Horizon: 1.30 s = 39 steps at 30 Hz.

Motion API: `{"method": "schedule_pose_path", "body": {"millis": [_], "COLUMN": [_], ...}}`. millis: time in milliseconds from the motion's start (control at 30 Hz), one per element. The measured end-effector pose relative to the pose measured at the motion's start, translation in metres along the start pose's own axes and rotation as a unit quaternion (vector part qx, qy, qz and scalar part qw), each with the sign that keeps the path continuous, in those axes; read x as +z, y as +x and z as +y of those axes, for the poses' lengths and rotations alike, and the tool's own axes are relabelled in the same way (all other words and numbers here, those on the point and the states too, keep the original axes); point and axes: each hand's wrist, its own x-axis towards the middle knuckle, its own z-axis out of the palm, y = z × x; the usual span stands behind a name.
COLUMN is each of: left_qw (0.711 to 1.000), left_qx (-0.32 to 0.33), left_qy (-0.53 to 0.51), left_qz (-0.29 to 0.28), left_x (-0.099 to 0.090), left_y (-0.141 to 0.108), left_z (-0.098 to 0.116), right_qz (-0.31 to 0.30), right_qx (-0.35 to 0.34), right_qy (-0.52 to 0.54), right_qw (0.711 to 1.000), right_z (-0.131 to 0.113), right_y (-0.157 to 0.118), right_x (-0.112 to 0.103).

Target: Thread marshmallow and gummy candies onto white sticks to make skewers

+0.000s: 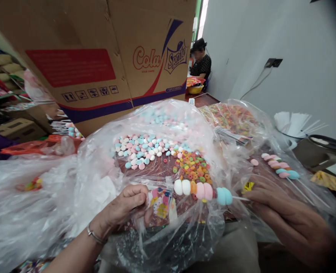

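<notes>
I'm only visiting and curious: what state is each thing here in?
Left hand: closed on wrapper
Wrapper: held up; open or sealed, can't tell
Right hand: pinching held stick
Held stick: threaded with sweets
Marshmallows: loose, scattered
Candy rings: loose, heaped
Sticks at right: loaded, lying down
Carton: standing

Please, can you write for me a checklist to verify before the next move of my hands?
1. Right hand grips the bare stick: ok.
2. Left hand holds the small printed bag: ok.
3. Candy skewer has white, pink and blue marshmallows threaded: ok.
4. Marshmallows are inside the printed bag: not ok, they are outside.
5. Bag mouth is open: cannot tell.
</notes>
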Motion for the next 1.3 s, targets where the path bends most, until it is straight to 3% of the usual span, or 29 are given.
{"method": "schedule_pose_path", "body": {"millis": [133,267,433,533,633,733,833,900,1167,1300], "left_qw": [1.0,0.999,0.998,0.997,0.997,0.998,0.999,0.999,0.999,0.998], "left_qx": [0.012,0.003,-0.009,0.026,0.009,-0.032,-0.043,-0.046,-0.045,-0.051], "left_qy": [-0.006,-0.021,-0.042,-0.07,-0.071,-0.049,-0.028,-0.016,-0.015,-0.015], "left_qz": [-0.013,-0.037,-0.046,-0.018,-0.007,-0.01,0.0,0.001,0.027,0.022], "left_x": [-0.004,-0.004,0.0,0.002,0.009,0.02,0.03,0.033,0.035,0.034], "left_y": [0.001,0.003,0.003,0.004,0.007,0.011,0.014,0.014,0.013,0.013], "left_z": [-0.005,-0.007,-0.011,-0.015,-0.017,-0.017,-0.018,-0.019,-0.018,-0.019], "right_qz": [0.005,0.013,0.011,0.024,0.042,0.038,0.018,0.001,-0.022,-0.008], "right_qx": [-0.08,-0.094,-0.038,0.059,0.173,0.224,0.251,0.252,0.242,0.222], "right_qy": [-0.025,-0.035,-0.002,0.07,0.232,0.374,0.447,0.465,0.472,0.451], "right_qw": [0.996,0.995,0.999,0.995,0.956,0.899,0.858,0.849,0.848,0.865], "right_z": [-0.01,-0.018,-0.022,-0.028,-0.043,-0.066,-0.087,-0.096,-0.101,-0.1], "right_y": [0.001,0.002,0.0,0.0,0.004,0.01,0.017,0.02,0.022,0.021], "right_x": [0.0,0.006,0.014,0.024,0.045,0.072,0.092,0.101,0.116,0.118]}}
